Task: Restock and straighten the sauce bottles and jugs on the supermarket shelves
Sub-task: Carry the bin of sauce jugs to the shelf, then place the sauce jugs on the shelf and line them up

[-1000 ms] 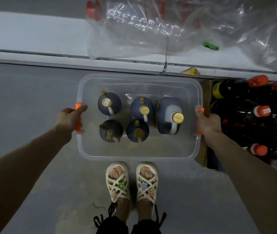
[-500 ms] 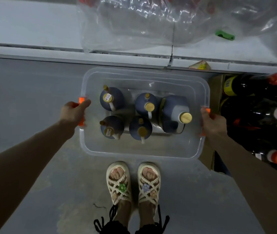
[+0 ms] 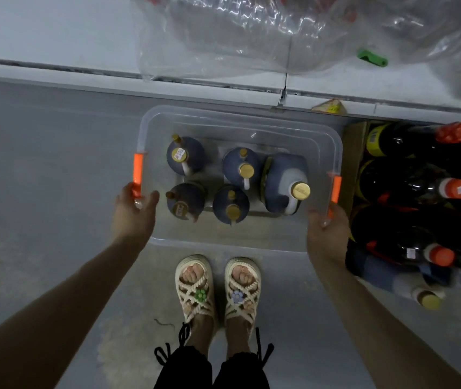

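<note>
Jugs stand upright in a clear bin (image 3: 293,242) on the grey floor (image 3: 41,192), just ahead of the person's feet in pale woven sandals (image 3: 218,287). Nearest in the bin, two small jugs sit side by side in a front row, the left one (image 3: 185,200) with a label on its gold cap, the right one (image 3: 230,204) touching it or nearly so. Behind them stands a second pair, one at back left (image 3: 185,155) and one at back centre (image 3: 242,165). A big jug (image 3: 285,183) with a gold cap fills the right end, close against the small ones.

The left hand (image 3: 133,211) rests at the bin's left rim, fingers curled loosely about the near end of the orange handle (image 3: 137,169); most of that handle is bare. The right hand (image 3: 327,228) clasps the right rim at the near end of the other orange handle (image 3: 336,189), thumb over the edge.

To the right of the bin a cardboard box (image 3: 352,164) holds dark bottles (image 3: 408,189) lying on their sides, orange caps pointing right. Beyond the bin runs the white shelf (image 3: 55,37), its edge just past the far wall of the bin. On it lie crumpled clear plastic wrap (image 3: 237,32) and a small green item (image 3: 372,57), too small to identify
</note>
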Tool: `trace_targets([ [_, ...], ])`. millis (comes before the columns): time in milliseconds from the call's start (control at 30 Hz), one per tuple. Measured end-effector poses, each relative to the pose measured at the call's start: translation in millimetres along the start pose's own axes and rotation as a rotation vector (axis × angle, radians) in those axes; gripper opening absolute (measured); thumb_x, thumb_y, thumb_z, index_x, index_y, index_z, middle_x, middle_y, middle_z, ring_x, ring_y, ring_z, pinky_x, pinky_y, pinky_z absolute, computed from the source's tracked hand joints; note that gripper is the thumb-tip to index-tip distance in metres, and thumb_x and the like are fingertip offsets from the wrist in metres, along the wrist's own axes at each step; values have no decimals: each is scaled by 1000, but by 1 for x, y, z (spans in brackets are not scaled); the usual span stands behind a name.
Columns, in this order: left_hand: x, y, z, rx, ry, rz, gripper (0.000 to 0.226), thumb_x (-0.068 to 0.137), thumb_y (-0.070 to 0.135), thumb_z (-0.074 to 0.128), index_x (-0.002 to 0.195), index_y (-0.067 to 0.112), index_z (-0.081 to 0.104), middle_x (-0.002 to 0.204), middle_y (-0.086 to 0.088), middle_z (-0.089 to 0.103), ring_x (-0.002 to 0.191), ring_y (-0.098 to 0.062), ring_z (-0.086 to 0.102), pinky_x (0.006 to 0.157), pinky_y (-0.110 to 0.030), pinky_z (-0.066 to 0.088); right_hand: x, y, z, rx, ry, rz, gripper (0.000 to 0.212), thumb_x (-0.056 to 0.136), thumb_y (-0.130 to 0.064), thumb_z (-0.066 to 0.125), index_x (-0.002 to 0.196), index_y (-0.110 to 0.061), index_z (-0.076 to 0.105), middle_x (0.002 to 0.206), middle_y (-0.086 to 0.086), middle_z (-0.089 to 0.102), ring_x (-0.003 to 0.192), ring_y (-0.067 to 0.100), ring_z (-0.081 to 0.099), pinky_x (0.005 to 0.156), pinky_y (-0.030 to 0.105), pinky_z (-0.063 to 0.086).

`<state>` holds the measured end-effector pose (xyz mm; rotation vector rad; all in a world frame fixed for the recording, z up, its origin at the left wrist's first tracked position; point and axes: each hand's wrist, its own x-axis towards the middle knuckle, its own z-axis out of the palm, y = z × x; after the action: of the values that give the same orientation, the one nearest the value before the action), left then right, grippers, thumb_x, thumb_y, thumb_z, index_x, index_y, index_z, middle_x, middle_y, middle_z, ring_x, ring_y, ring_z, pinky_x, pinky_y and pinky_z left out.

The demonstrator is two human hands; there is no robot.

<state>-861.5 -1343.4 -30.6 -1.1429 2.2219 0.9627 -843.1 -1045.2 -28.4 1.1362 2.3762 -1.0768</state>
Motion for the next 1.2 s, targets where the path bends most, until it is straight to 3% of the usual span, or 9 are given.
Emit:
trace_targets([
  [133, -33, -11, 3, 104, 86, 73, 45, 94, 30, 58, 132, 8, 48, 134, -15, 46, 118, -33, 50, 96, -42, 43, -37, 5, 14, 53, -48, 65, 44, 93, -24, 62, 129, -1, 53, 128, 13, 54, 119, 28, 52, 100, 42, 43],
  [233, -51, -15, 10, 79, 59, 134, 38, 93, 23, 60, 125, 4, 53, 127, -15, 50, 110, -31, 55, 84, -34, 43, -52, 4, 26, 104, -158, 66, 35, 93, -22, 62, 122, -4, 55, 115, 7, 58, 109, 25, 57, 89, 31, 43],
  [300, -59, -18, 14, 44, 26, 144, 32, 93, 21, 59, 120, 4, 56, 120, -14, 54, 105, -28, 57, 79, -30, 42, -54, -1, 35, 130, -238, 50, 31, 93, -23, 62, 119, -8, 56, 112, 6, 60, 107, 23, 57, 88, 30, 44],
  [500, -60, -17, 25, -52, -128, 171, 12, 95, 21, 57, 102, 12, 58, 94, -5, 63, 87, -19, 60, 73, -29, 46, -48, -19, 68, 105, -399, -13, 51, 88, -36, 68, 130, -11, 53, 122, 3, 61, 113, 17, 56, 96, 34, 46],
  [600, -58, -16, 27, -32, -198, 198, 8, 96, 21, 54, 101, 16, 57, 83, 5, 60, 81, -13, 60, 66, -21, 44, -48, -19, 89, 73, -431, -40, 59, 85, -35, 71, 135, -12, 50, 126, 6, 61, 118, 19, 55, 97, 33, 45],
  [733, -52, -20, 26, -35, -211, 219, 4, 96, 19, 54, 99, 18, 55, 82, 6, 59, 79, -12, 59, 64, -17, 43, -55, -16, 109, 106, -387, -53, 54, 86, -27, 72, 133, -11, 52, 120, 6, 64, 110, 17, 58, 83, 19, 41],
  [933, -39, -32, 26, -73, -213, 254, 3, 95, 18, 56, 97, 16, 57, 82, 6, 61, 80, -17, 62, 64, -20, 44, -53, -12, 126, 111, -258, -90, 49, 87, -29, 71, 127, -6, 56, 120, 13, 65, 113, 27, 59, 97, 42, 47],
  [1067, -29, -41, 25, -74, -199, 260, 4, 95, 19, 56, 97, 16, 57, 85, 2, 62, 81, -19, 63, 62, -21, 44, -50, -7, 128, 116, -228, -127, 43, 89, -23, 68, 127, -5, 56, 117, 11, 65, 109, 22, 57, 85, 20, 37],
  [1200, -29, -39, 22, -98, -202, 248, 5, 95, 17, 55, 97, 13, 58, 86, -2, 63, 83, -23, 63, 62, -23, 47, -49, -7, 118, 107, -180, -161, 40, 92, -20, 65, 126, -3, 55, 113, 13, 65, 106, 23, 57, 84, 21, 37],
])
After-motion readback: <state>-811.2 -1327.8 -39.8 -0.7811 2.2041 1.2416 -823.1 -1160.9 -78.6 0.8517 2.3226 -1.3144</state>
